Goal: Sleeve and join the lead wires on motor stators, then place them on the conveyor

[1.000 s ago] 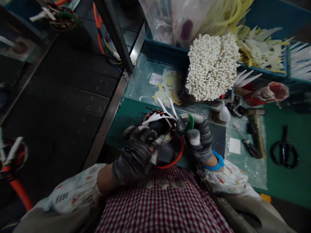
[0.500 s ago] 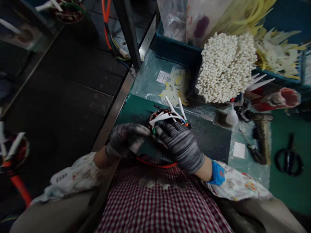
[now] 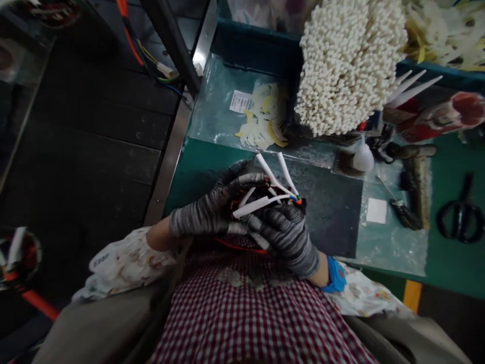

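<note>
A motor stator [image 3: 259,192] with dark copper-coloured windings sits at the near edge of the green bench, partly covered by both hands. White sleeved leads [image 3: 285,174] stand up from it on the far right, and another white sleeve [image 3: 251,207] lies across its near side. My left hand [image 3: 212,207], in a grey striped glove, curves round the stator's left side, fingers over the far rim and thumb in front. My right hand [image 3: 290,233], gloved alike, is bent over the near right side, its fingertips partly hidden. An orange cable [image 3: 242,245] runs below the hands.
Beyond the hands lie yellowish film pieces [image 3: 265,116] on a plastic bag and a bundle of thin white sleeves [image 3: 348,71]. To the right are a hammer [image 3: 417,187], a screwdriver [image 3: 402,210] and black scissors [image 3: 460,217]. A metal post [image 3: 172,43] rises at the left.
My left hand has moved right and closed round the stator's left side. The white sleeve across the stator has tilted and come nearer. The camera view has shifted.
</note>
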The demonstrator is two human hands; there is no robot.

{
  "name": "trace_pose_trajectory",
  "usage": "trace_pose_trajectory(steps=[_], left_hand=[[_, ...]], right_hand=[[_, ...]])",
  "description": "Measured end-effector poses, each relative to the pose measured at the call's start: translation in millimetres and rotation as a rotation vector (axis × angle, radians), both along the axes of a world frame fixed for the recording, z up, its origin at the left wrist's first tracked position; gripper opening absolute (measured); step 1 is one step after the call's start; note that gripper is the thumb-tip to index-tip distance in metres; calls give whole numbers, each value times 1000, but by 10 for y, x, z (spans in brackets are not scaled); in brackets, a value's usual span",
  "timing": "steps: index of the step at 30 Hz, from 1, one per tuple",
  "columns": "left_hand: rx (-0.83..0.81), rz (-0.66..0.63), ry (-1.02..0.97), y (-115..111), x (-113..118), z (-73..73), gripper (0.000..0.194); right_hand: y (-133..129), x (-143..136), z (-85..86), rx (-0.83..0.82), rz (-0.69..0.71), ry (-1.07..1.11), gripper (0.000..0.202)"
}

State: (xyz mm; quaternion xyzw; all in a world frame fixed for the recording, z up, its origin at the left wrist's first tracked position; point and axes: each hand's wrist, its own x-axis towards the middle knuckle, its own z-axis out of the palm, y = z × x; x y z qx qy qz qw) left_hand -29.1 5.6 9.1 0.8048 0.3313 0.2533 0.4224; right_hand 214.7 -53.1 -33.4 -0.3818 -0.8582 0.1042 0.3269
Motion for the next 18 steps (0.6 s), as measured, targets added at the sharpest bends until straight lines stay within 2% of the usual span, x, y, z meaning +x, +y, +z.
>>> trace_pose_trajectory(steps=[7, 10, 13, 16, 18], left_hand=[[39, -15, 57, -53, -31, -27, 104], [14, -12, 29, -106, -18, -27, 89], [4, 75, 27, -162, 29, -62, 77], [77, 153, 11, -202, 109, -112, 76], [115, 166, 0, -220, 170, -121, 75]], right_hand=[[-53, -10, -21, -129, 52, -8, 41], [-66, -93, -7, -80, -8, -6, 33], [-106, -60, 38, -38, -34, 12, 30], [-149, 115, 117, -93, 7, 90, 40], [-137, 231, 161, -137, -50, 131, 56]])
